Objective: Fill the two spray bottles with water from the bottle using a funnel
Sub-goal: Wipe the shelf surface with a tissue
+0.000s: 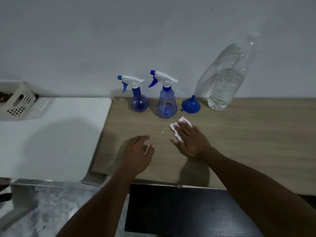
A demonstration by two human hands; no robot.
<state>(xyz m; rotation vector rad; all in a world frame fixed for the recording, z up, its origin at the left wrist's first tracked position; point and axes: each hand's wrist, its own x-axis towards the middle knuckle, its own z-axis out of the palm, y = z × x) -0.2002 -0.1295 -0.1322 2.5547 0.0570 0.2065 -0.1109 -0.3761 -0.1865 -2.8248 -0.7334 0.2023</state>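
Two blue spray bottles with white trigger heads stand at the back of the wooden table (248,134): a round dark one (138,101) and, to its right, a paler conical one (166,105). A blue funnel (190,105) lies mouth down beside them. A large clear water bottle (224,82) stands at the right by the wall. My right hand (191,139) lies flat, pressing a white tissue (177,127) onto the table in front of the funnel. My left hand (136,154) rests on the table with loosely curled fingers and holds nothing.
A white tabletop (51,137) adjoins the wooden one on the left, with a white perforated basket (17,101) at its back corner. The wall runs right behind the bottles. A dark surface (179,211) lies below the table's front edge.
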